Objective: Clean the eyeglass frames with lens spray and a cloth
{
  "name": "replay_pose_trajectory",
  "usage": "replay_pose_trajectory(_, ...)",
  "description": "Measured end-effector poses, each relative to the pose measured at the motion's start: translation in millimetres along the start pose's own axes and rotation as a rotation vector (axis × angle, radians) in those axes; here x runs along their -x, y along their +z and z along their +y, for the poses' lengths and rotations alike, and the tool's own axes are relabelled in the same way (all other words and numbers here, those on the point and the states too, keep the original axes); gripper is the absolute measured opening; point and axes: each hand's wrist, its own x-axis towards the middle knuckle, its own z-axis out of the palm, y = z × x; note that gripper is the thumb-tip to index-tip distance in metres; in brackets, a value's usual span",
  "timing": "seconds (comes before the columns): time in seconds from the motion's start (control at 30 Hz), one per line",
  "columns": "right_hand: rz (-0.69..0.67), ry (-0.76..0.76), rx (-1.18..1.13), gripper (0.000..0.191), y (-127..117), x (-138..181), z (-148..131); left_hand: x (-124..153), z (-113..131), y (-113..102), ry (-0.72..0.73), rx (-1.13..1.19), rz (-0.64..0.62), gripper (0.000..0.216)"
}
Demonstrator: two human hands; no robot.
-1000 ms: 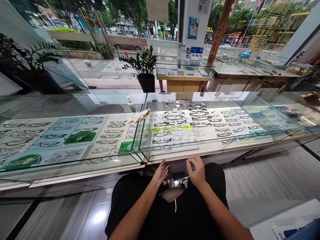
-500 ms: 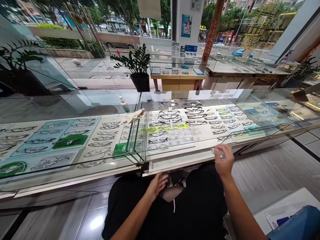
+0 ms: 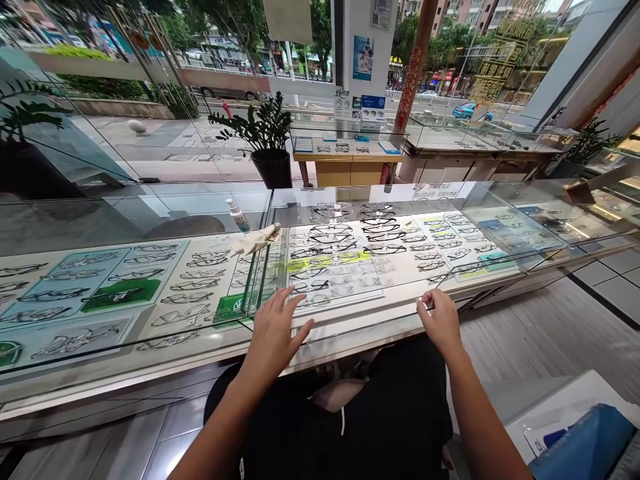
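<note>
My left hand (image 3: 277, 328) is over the front edge of the glass display case (image 3: 345, 319), fingers spread and nothing in them. It is nearest to the lower left of a tray with rows of eyeglasses (image 3: 333, 239). My right hand (image 3: 441, 324) is at the front of the case further right, thumb and fingers pinched together; whatever they hold, if anything, is too small to make out. Left of the tray, a crumpled beige cloth (image 3: 256, 241) lies on the glass top, and a white spray bottle (image 3: 237, 215) stands behind it.
More eyeglasses (image 3: 195, 285) lie in the left case, some on blue panels and a green card (image 3: 120, 295). A potted plant (image 3: 270, 167) and another display table (image 3: 350, 157) stand beyond. At lower right, a blue object (image 3: 585, 440) sits on a white surface.
My left hand has risen from my lap, moving left and forward over the case's front edge. My right hand stays at the front, its fingers now more curled. The view has shifted slightly right.
</note>
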Motion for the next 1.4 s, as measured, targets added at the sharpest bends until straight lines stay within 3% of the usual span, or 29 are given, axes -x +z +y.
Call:
replay_pose_trajectory(0.1, -0.032, 0.079, -0.005, 0.004, -5, 6, -2, 7, -9, 18, -0.024, -0.118, 0.011, 0.058)
replay_pose_trajectory(0.23, -0.071, 0.121, 0.003, 0.011, -23, -3, -16, 25, -5, 26, -0.053, -0.215, -0.007, 0.072)
replay_pose_trajectory(0.37, -0.067, -0.136, 0.074, 0.026, -32, -39, -41, 35, 1, 25, -0.064, -0.268, -0.028, 0.078)
replay_pose_trajectory(0.5, -0.198, -0.366, 0.266, 0.038, -14, -87, -65, 41, 2, 27, -0.09, -0.287, -0.041, 0.084)
replay_pose_trajectory(0.7, -0.357, -0.47, 0.425, 0.032, 13, -134, -75, 56, 1, 32, -0.089, -0.294, -0.036, 0.09)
replay_pose_trajectory(0.9, -0.242, -0.377, 0.401, 0.03, 7, -222, -72, 75, 1, 37, -0.048, -0.306, 0.001, 0.09)
replay_pose_trajectory(1.07, -0.28, -0.331, 0.474, 0.028, 28, -301, -72, 81, 2, 38, -0.03, -0.319, 0.058, 0.088)
replay_pose_trajectory(1.33, -0.409, -0.355, 0.593, 0.016, 80, -352, -79, 81, 1, 35, -0.003, -0.317, 0.096, 0.084)
replay_pose_trajectory(1.4, -0.439, -0.362, 0.626, 0.023, 90, -358, -80, 82, 2, 33, -0.008, -0.313, 0.094, 0.083)
